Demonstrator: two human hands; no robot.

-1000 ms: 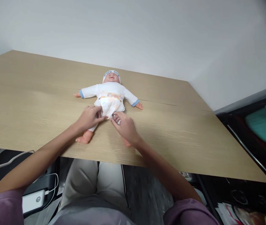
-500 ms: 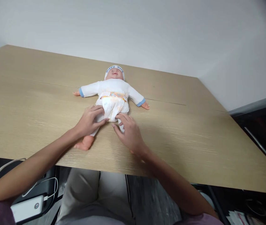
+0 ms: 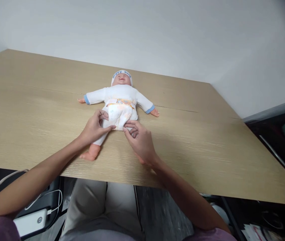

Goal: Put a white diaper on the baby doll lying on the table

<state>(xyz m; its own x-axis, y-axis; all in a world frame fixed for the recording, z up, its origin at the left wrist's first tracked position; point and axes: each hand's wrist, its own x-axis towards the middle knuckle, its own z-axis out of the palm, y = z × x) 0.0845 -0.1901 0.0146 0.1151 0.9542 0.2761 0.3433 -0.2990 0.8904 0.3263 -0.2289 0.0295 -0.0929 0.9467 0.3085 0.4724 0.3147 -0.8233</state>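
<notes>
A baby doll in a white outfit with blue cuffs and a printed cap lies on its back, arms spread, head toward the wall. Around its hips is a white diaper with an orange patterned waistband. My left hand rests at the diaper's edge over one thigh, its thumb stretched toward the crotch and apart from the bent fingers. On the other side my right hand pinches the diaper's leg edge between thumb and fingers. One doll foot shows beside my left forearm; the other is mostly hidden behind my right hand.
The doll lies on a wide light wooden table that reaches a pale wall. Below the near edge, a white power bank with a cable sits at the left. A dark object stands beyond the table's right edge.
My left fingers have lifted and shifted slightly outward at the diaper's edge. My right thumb has moved up to meet the fingers at the leg edge. The doll stays in place.
</notes>
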